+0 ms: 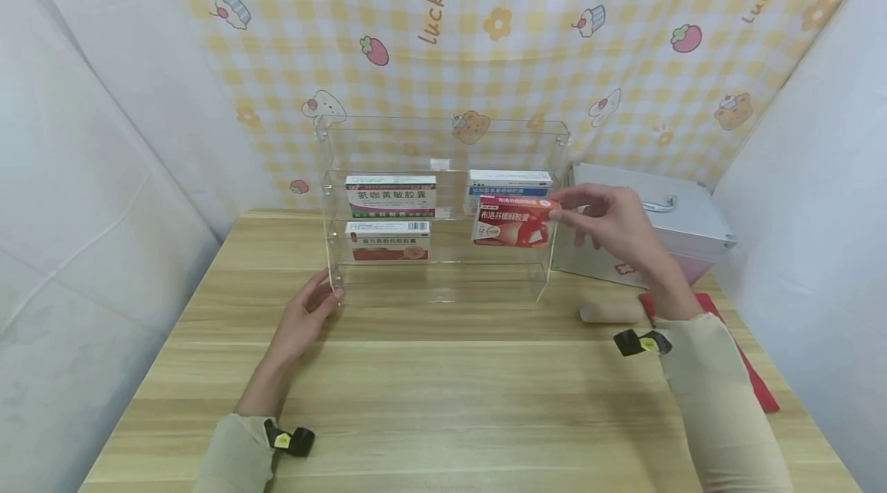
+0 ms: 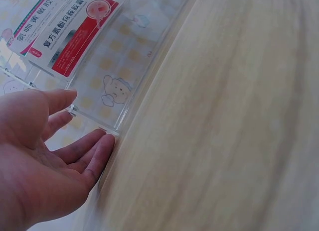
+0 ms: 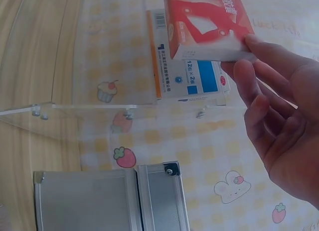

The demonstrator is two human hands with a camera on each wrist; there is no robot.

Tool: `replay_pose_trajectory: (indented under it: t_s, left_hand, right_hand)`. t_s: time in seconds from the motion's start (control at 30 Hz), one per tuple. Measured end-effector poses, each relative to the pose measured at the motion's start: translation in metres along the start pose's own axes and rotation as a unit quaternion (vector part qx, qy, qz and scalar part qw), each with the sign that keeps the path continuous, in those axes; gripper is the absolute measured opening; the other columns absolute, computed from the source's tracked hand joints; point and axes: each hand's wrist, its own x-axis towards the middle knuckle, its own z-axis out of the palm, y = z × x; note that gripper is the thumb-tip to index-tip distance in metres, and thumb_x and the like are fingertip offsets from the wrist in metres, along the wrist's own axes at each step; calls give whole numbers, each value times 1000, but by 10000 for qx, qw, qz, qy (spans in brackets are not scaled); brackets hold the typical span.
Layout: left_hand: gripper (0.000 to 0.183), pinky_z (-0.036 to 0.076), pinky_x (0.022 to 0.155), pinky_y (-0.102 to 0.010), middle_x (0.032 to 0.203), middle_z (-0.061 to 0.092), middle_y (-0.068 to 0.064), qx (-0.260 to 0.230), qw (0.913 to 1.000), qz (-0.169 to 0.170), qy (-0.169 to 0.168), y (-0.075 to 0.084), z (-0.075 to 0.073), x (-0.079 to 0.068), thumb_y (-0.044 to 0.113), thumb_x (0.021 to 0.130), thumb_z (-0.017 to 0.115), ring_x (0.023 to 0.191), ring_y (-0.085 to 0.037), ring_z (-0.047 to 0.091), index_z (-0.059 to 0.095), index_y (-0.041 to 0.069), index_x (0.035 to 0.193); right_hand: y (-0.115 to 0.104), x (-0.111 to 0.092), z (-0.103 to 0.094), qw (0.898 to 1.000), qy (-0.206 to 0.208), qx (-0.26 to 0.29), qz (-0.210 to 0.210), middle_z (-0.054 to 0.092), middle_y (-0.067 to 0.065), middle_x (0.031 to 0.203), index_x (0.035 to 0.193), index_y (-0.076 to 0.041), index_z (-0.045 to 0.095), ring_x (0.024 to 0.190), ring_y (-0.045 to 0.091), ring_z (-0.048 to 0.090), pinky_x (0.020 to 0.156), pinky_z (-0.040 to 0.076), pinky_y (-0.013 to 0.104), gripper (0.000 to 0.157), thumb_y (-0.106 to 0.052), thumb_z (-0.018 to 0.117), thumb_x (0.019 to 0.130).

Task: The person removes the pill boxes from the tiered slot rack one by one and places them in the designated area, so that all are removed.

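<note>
A clear acrylic display rack (image 1: 436, 293) stands upright on the table. My left hand (image 1: 308, 316) holds its lower left side, and in the left wrist view the fingertips (image 2: 107, 141) are right at the panel's edge. My right hand (image 1: 606, 223) pinches a red-and-white medicine box (image 1: 513, 222) by its right end, thumb in front. That box overlaps the rack's right side, just below a blue-and-white medicine box (image 1: 509, 180) on a shelf. At left, a white medicine box with green and pink trim (image 1: 391, 196) sits above a white-and-red medicine box (image 1: 388, 240).
Behind the rack's right side is a silver metal case (image 1: 651, 223) with a handle. A beige cylinder (image 1: 613, 313) and a red flat strip (image 1: 751, 370) lie on the table at right. A yellow checked cloth (image 1: 485, 69) hangs behind; white sheets flank both sides.
</note>
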Motion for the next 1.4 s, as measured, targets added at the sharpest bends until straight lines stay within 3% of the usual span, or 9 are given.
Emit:
replay_pose_trajectory:
  t_s: [0.13,0.33,0.43,0.9,1.2,1.3,1.4]
  left_hand:
    - [64,38,105,-55,146,41,-27,-12,10000,-57,-36,10,0,-4,30,101,57,132,-43,41,29,12,155]
    - [60,39,104,-55,144,41,-31,20,9999,-86,-60,36,2,-14,20,102,56,130,-46,42,29,4,153]
    - [60,39,105,-55,144,41,-30,9,9999,-121,-66,39,2,-15,20,102,56,131,-45,41,29,5,153]
    - [60,38,105,-55,145,40,-30,-53,9998,-178,-81,38,2,-15,20,102,55,132,-45,40,28,5,154]
    - [65,39,105,-52,147,41,-24,-15,9999,-109,-15,3,0,-1,33,100,57,132,-40,42,27,15,155]
    - [65,40,104,-52,147,41,-25,-9,9999,-103,-14,5,1,-1,33,100,57,132,-41,42,27,14,155]
    - [63,39,104,-54,146,41,-27,-15,9999,-131,-38,18,1,-6,27,101,56,131,-43,42,28,10,155]
  right_hand:
    - [0,-1,-1,9997,-175,169,77,74,7,95,114,-13,72,48,25,58,35,40,33,26,-21,74,90]
    - [-2,-5,-3,9989,-371,233,188,74,2,87,110,-22,73,46,27,55,35,38,35,26,-35,75,87]
    - [-1,-6,-4,9986,-431,232,202,73,1,83,109,-25,73,46,28,55,33,35,36,27,-38,75,86]
    - [3,-12,-4,9951,-678,123,709,68,9,72,110,-25,73,50,31,56,32,37,35,34,-47,75,83]
    - [6,-17,-3,9924,-800,183,921,67,12,69,111,-25,73,48,30,55,30,33,33,37,-48,75,83]
    - [7,-18,-2,9917,-875,258,902,69,10,74,111,-24,73,48,31,55,33,37,33,35,-46,75,84]
    - [9,-19,-1,9900,-963,372,965,72,7,85,111,-22,73,50,31,56,37,41,33,35,-44,76,84]
